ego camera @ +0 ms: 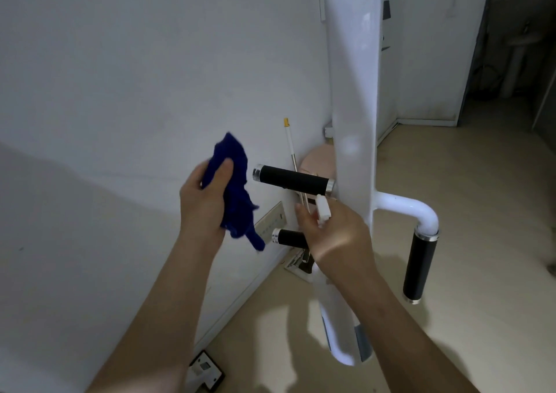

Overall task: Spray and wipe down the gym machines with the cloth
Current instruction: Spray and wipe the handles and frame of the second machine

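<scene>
My left hand (204,200) grips a crumpled dark blue cloth (236,194), held up just left of a black horizontal handle grip (293,180) on the white gym machine post (355,98). My right hand (334,236) holds a white spray bottle; its nozzle (323,210) pokes out above my fingers and its body (340,320) hangs below my wrist. A second black grip (290,237) sits lower, partly behind my right hand. A third black grip (419,266) hangs vertically from a white curved tube on the right.
A white wall fills the left side with a wall socket plate (270,219). A thin white stick with a yellow tip (290,149) leans in the corner near a pink round object (320,162). A small black-and-white device (207,373) lies on the beige floor. A dark doorway opens far right.
</scene>
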The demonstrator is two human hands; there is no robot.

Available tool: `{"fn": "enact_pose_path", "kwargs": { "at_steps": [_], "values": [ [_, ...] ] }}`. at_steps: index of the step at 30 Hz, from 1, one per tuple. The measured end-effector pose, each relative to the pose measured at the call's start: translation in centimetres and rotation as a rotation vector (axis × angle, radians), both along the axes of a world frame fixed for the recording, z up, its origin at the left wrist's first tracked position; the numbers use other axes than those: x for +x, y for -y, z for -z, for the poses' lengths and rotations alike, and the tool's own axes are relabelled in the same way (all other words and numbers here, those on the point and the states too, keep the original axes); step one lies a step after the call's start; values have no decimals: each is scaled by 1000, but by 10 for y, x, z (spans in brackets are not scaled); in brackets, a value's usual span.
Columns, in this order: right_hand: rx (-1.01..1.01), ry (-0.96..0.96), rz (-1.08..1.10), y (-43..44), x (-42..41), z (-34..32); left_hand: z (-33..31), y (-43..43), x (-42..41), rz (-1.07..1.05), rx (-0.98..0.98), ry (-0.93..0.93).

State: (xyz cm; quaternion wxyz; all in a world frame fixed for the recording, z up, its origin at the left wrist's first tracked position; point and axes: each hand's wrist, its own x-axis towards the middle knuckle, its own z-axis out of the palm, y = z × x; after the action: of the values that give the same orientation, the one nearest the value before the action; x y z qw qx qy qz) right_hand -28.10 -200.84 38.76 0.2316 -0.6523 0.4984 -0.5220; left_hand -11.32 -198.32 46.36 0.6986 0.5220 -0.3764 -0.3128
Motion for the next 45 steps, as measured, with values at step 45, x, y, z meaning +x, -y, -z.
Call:
{"fn": "enact_pose_path", "kwargs": {
  "at_steps": [45],
  "values": [
    [-147,-188,-63,24,-43,10,-39,106,-48,428,285,2075]
  ]
}}
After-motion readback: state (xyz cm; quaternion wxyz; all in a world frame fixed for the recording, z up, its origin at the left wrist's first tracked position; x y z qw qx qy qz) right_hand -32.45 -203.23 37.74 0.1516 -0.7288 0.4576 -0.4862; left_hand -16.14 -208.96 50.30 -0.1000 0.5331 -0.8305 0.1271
